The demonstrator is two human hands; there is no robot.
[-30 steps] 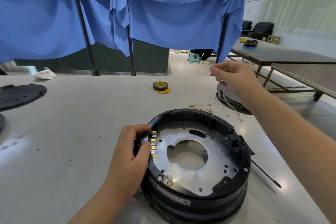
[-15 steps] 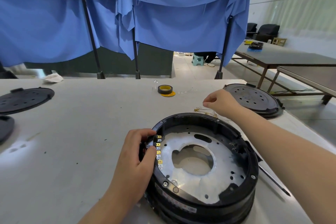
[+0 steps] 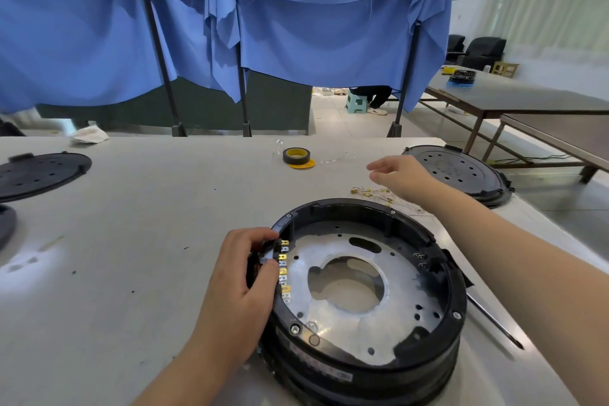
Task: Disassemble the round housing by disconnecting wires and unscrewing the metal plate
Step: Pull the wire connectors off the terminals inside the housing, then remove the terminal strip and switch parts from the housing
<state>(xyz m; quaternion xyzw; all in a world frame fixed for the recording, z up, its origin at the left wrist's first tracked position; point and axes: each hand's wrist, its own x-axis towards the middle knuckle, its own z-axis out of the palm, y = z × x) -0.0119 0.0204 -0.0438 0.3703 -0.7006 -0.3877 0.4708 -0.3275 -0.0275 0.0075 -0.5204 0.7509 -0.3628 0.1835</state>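
Note:
A round black housing (image 3: pixel 441 349) lies on the white table near me. Inside it sits a silver metal plate (image 3: pixel 349 247) with a large centre hole. A row of small yellow and white terminals (image 3: pixel 284 270) lines the inner left wall. My left hand (image 3: pixel 245 283) grips the housing's left rim, fingers curled over the edge beside the terminals. My right hand (image 3: pixel 400 176) hovers beyond the housing with relaxed fingers, holding nothing. Loose thin wires with gold ends (image 3: pixel 372 192) lie on the table just under that hand.
A screwdriver (image 3: pixel 494 323) lies right of the housing. A roll of black and yellow tape (image 3: pixel 296 155) sits further back. Black round covers lie at the right (image 3: pixel 456 171) and far left (image 3: pixel 39 173). Blue cloth hangs behind the table (image 3: pixel 131 224).
My right hand came down from the raised position, set the wires on the table behind the housing and opened above them. My left hand stayed on the rim.

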